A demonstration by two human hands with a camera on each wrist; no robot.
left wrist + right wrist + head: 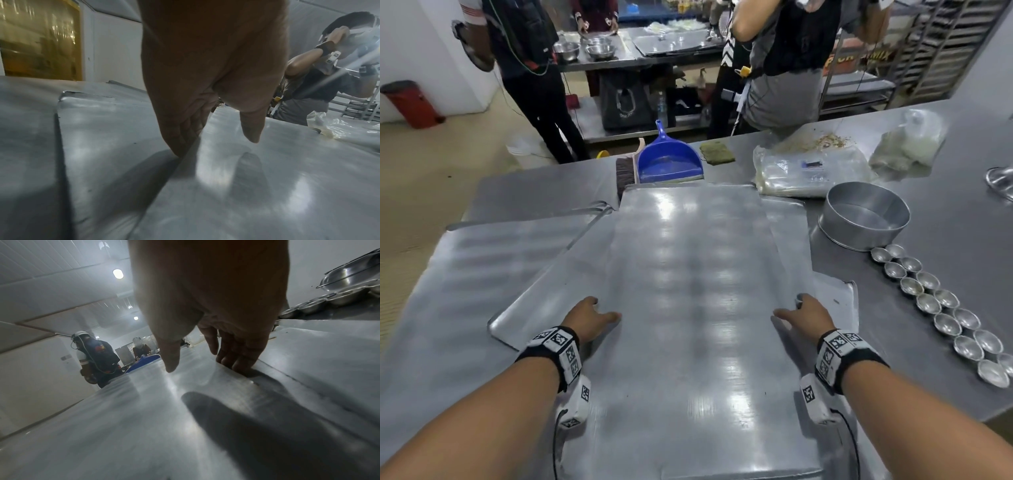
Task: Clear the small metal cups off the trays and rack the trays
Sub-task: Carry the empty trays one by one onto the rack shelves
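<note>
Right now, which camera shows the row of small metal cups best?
The head view: the small metal cups lie in a double row on the table, right of the trays. The right wrist view shows only a few, blurred, at its edge. The left wrist view shows none.

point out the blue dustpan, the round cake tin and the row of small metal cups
blue dustpan (667,163), head view, on the inside of its scoop
round cake tin (859,236), head view, on its outer wall
small metal cups (928,303), head view, on a cup midway along the row
</note>
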